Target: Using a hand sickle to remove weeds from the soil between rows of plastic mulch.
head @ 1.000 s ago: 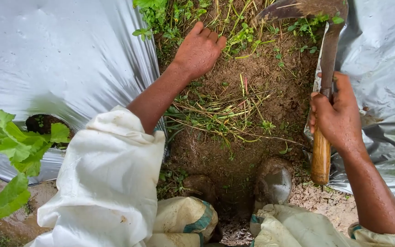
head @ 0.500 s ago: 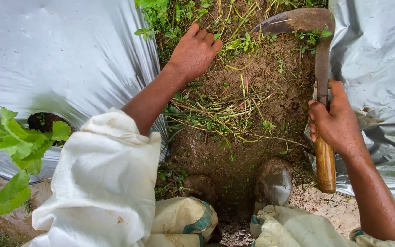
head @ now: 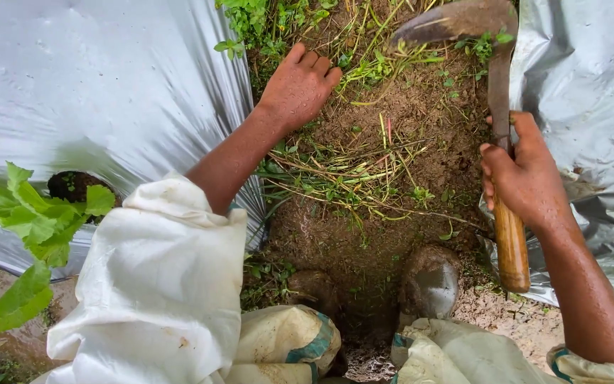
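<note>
A: Where the bare soil strip (head: 392, 142) runs between the two sheets, the hoe (head: 500, 107) stands over it. Wooden handle (head: 512, 245) low, dark muddy blade (head: 449, 20) at the top of the view, above the weeds.

B: Grip?

A: Right hand (head: 527, 178) clamped around the handle, fingers wrapped tight, near the point where wood meets the metal shank. The butt end sticks out below the fist.

B: And the other hand?

A: Left hand (head: 298, 87) down on the ground at the left edge of the strip, knuckles up, fingers curled together into the grass and soil. Cannot tell whether anything is pinched inside them. It is well apart from the blade.

B: Ground cover?

A: Loose cut grass stems (head: 342, 174) lie across the middle of the strip; small green weeds (head: 264, 21) stand thicker at the far end. Silver plastic mulch sheet (head: 94, 85) to the left, a second sheet (head: 591, 78) to the right, the hoe handle just beside its edge.

B: Anything else close?

A: Leafy green seedling (head: 26, 213) growing from a hole (head: 72, 186) in the left sheet. White sleeve (head: 158, 284) rolled above the left forearm. Two muddy boot toes (head: 431, 281) at the near end of the strip.
</note>
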